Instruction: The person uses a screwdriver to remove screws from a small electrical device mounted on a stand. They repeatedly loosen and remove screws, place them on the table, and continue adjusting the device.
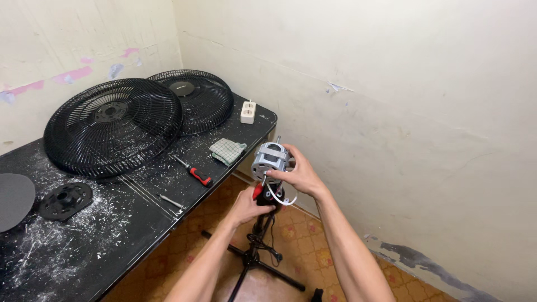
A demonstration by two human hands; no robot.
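Right hand (301, 173): wrapped over the fan motor (270, 158) from its 3 o'clock side, fingers curled on the silver housing, thumb pressed at its lower edge.
Left hand (246, 205): at 7 o'clock of the motor, closed around the black neck just below it, beside a red part (257, 191).
Fan motor: held upright on top of the black stand (253, 256), shaft pointing to 12 o'clock, a white wire (282, 200) looping under the right hand.
Table (134, 223): black, paint-speckled, at 9 o'clock of the hands.
On it: two black fan grilles (114, 126), a red-handled screwdriver (193, 170), a checked cloth (227, 150), a white socket block (248, 112).
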